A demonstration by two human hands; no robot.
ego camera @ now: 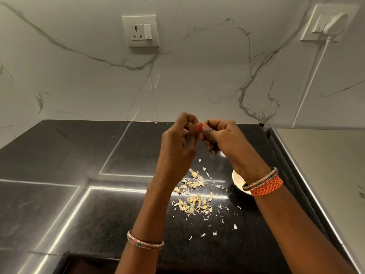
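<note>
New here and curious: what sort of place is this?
Probably a home kitchen: a black stone counter strewn with garlic skins, a small white bowl beside them, and a wall socket above.

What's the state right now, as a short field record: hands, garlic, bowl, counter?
black counter: glossy, set against a marble wall
left hand: raised above the counter, fingers curled, tips against the other hand's
right hand: raised, fingers curled; what they pinch is hidden
garlic cloves and skins: loose pile on the counter below the hands, flakes scattered around it
white bowl: right of the pile, partly hidden beneath the right wrist; contents not visible
</note>
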